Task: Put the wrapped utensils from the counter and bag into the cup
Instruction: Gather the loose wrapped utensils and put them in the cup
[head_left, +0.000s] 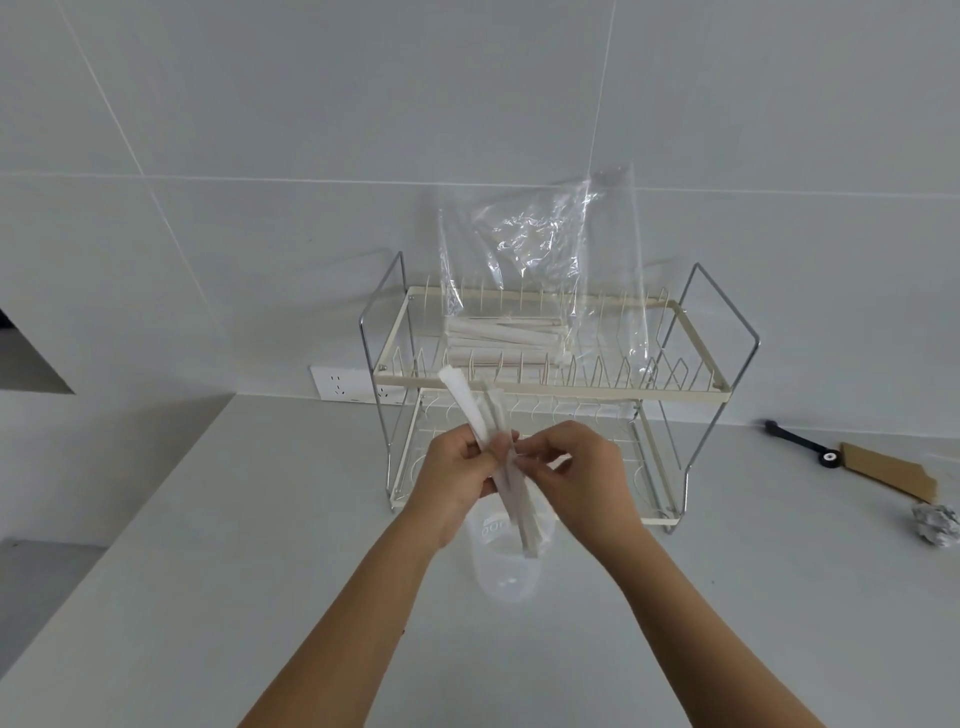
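Observation:
A bundle of white paper-wrapped utensils (480, 415) is gripped in my left hand (457, 478), tilted with its lower ends over the mouth of a clear plastic cup (506, 577) standing on the counter. My right hand (576, 473) pinches the same bundle from the right, fingertips touching the wrappers near the middle. Behind, a clear plastic bag (545, 249) stands on the top shelf of the dish rack, with more wrapped utensils (498, 338) lying inside its bottom.
The two-tier wire dish rack (691, 395) stands against the tiled wall. At the right lie a black-handled tool (800, 444), a cardboard piece (883, 467) and a crumpled foil ball (937, 525). A wall socket (337, 387) sits left of the rack.

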